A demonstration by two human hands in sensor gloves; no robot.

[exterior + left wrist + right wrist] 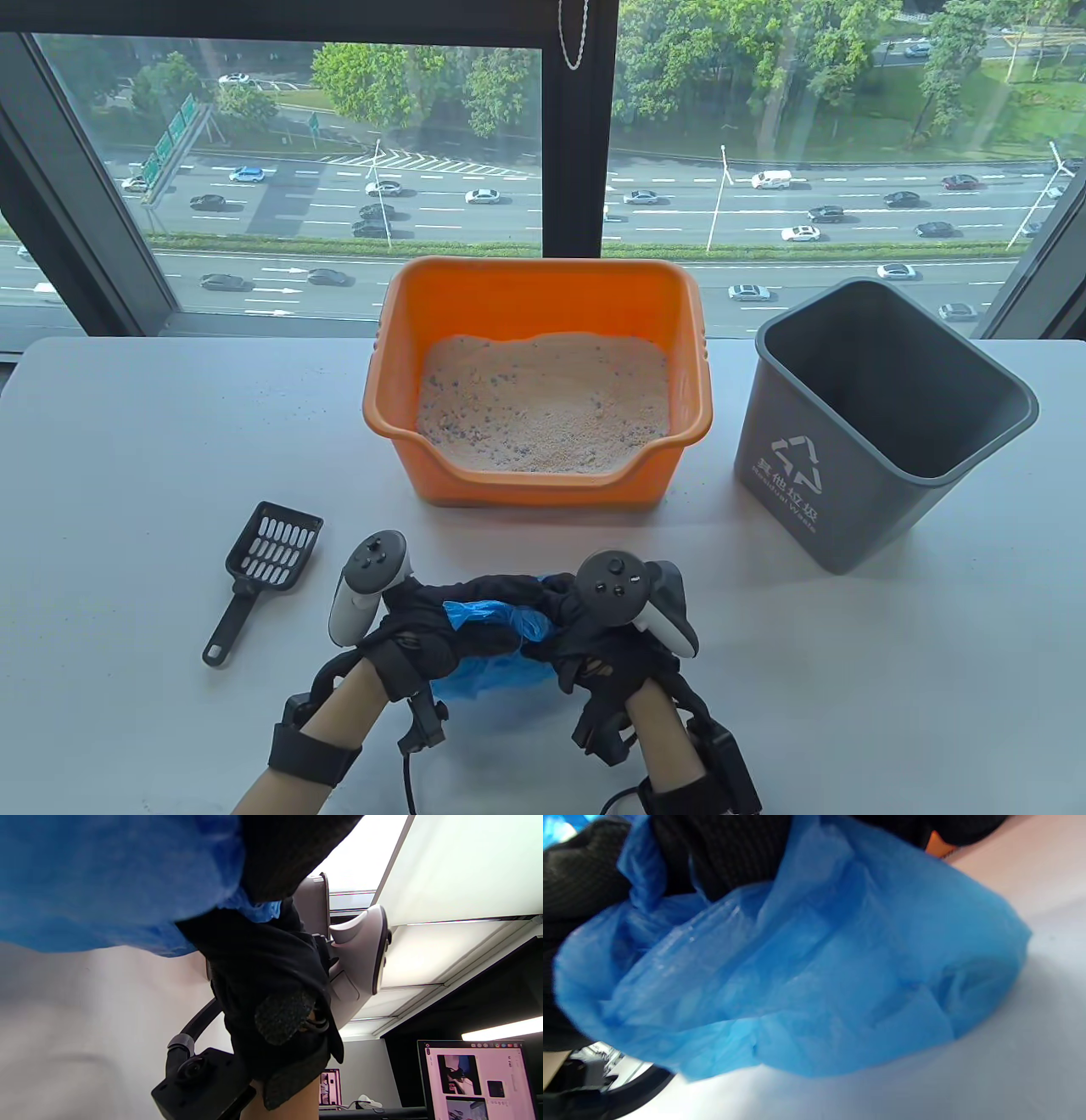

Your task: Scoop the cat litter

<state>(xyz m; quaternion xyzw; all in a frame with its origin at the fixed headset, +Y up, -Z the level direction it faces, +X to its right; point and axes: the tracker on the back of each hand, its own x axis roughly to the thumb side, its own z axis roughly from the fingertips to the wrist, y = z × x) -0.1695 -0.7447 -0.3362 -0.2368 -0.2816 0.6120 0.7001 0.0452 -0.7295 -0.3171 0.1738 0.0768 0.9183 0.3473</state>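
An orange litter box with pale litter stands at the middle back of the table. A black slotted scoop lies flat at the front left, untouched. My left hand and my right hand meet at the front centre, and both grip a crumpled blue plastic bag just above the table. The bag fills the right wrist view and shows at the top left of the left wrist view. The fingertips are hidden in the plastic.
A grey waste bin stands open at the right, beside the litter box. The white table ends against a large window at the back. A few grains of litter lie scattered near the box's front.
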